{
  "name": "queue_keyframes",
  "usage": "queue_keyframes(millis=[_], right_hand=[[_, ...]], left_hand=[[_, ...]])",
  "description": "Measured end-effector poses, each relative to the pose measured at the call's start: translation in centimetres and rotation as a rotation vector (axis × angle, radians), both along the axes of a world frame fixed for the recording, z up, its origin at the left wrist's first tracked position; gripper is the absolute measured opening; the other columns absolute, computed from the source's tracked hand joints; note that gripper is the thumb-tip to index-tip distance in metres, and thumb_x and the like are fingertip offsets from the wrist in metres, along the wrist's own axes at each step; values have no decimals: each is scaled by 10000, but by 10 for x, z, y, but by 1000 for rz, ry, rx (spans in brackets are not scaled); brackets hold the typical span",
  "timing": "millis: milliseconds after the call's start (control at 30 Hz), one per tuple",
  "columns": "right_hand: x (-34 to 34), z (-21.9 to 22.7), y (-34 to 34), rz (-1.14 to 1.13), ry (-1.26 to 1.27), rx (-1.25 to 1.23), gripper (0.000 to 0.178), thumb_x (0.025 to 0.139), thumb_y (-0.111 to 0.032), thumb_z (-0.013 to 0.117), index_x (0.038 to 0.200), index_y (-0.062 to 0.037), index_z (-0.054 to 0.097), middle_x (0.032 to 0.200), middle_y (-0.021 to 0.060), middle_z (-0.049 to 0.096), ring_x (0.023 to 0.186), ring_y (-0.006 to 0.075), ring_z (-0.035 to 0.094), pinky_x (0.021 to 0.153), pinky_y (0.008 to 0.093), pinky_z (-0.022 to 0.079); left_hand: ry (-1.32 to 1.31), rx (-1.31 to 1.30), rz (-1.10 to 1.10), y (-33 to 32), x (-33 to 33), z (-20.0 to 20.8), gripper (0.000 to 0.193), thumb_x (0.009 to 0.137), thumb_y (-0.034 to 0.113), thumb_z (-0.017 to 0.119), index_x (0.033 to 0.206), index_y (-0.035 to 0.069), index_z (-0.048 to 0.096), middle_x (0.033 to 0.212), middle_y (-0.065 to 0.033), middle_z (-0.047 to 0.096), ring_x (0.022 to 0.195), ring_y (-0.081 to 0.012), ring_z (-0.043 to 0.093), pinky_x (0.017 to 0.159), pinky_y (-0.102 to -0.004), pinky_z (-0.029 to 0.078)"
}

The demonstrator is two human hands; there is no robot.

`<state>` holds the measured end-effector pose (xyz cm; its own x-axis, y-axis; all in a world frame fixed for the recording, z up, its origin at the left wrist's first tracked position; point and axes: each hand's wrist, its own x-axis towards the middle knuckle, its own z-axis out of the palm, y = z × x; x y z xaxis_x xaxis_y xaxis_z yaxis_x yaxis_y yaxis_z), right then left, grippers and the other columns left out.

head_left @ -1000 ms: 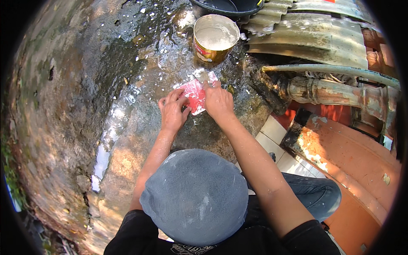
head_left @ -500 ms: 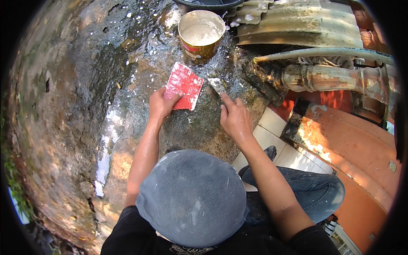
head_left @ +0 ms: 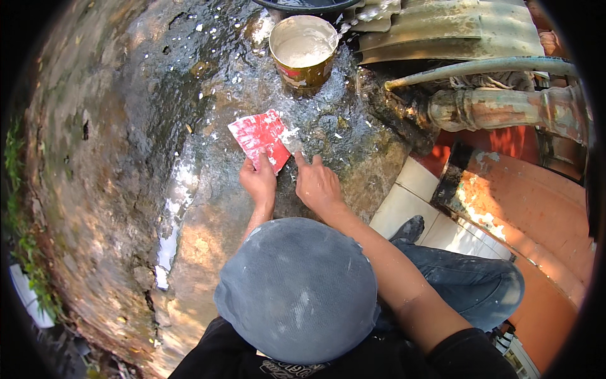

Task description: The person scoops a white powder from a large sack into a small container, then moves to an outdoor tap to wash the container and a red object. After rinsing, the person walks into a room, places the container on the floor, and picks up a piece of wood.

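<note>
My left hand (head_left: 259,182) grips a flat red plastic sheet (head_left: 273,151) by its near edge, thumb on top. White paste smears cover much of the sheet's far side. In my right hand (head_left: 319,188) is a putty knife (head_left: 293,143), its blade coated with white paste and lying against the sheet's right edge. The index finger is stretched along the knife; most of its handle is hidden under my fingers. Beyond both hands a round bucket (head_left: 304,76) stands upright, with pale, whitish paste inside.
A dark basin (head_left: 303,7) sits behind the bucket, with water splashing beside it. Corrugated sheets (head_left: 454,31), a hose (head_left: 480,67) and a worn baluster (head_left: 486,108) lie at the right, above an orange ledge (head_left: 517,208). The wet, rough ground (head_left: 126,158) carries white flecks.
My hands have come together. The red sheet has turned counterclockwise, and the putty knife has moved left and nearer, from apart to against the sheet's edge.
</note>
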<state>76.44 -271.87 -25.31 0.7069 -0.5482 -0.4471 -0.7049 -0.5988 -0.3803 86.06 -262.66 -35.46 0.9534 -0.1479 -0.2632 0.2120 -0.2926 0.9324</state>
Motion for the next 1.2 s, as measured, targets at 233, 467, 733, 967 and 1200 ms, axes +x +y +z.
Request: queue_keyframes(millis=[233, 467, 733, 967, 1200], right_hand=[[-17, 18, 8, 35, 67, 83, 485, 929, -141, 575, 1408, -73, 599, 1078, 279, 626, 864, 452, 709, 783, 552, 571], [23, -16, -18, 44, -112, 16, 472, 939, -149, 560, 1406, -89, 604, 1088, 266, 628, 856, 454, 705, 785, 547, 572], [25, 5, -50, -10, -432, 66, 446, 1003, -241, 579, 1447, -208, 589, 986, 150, 629, 815, 404, 676, 748, 523, 552], [-51, 20, -115, -184, -656, -48, 456, 950, -118, 670, 1404, -126, 628, 1033, 167, 680, 891, 365, 688, 826, 426, 547], [-58, 45, -143, -356, -783, -142, 435, 926, -70, 683, 1360, -66, 649, 1111, 186, 716, 1011, 343, 705, 899, 370, 534]], left_hand=[[14, -10, -4, 7, 3, -11, 256, 994, 195, 698, 997, -58, 738, 872, -91, 769, 748, -98, 641, 671, -321, 517], [82, -65, -64, -2, 11, 4, 246, 1013, 174, 683, 1039, -66, 733, 961, -92, 768, 811, -104, 655, 717, -301, 523], [-77, -351, 141, -3, 21, 49, 206, 1065, 151, 601, 1068, -32, 697, 931, -43, 739, 784, -67, 629, 684, -267, 508], [68, -393, -277, -97, 105, 150, 241, 1073, 218, 588, 1055, -2, 686, 885, -40, 730, 690, -49, 624, 555, -246, 490], [489, -621, -482, -183, 79, 164, 289, 919, 70, 655, 1187, -31, 619, 1070, -84, 718, 914, -180, 692, 828, -312, 541]])
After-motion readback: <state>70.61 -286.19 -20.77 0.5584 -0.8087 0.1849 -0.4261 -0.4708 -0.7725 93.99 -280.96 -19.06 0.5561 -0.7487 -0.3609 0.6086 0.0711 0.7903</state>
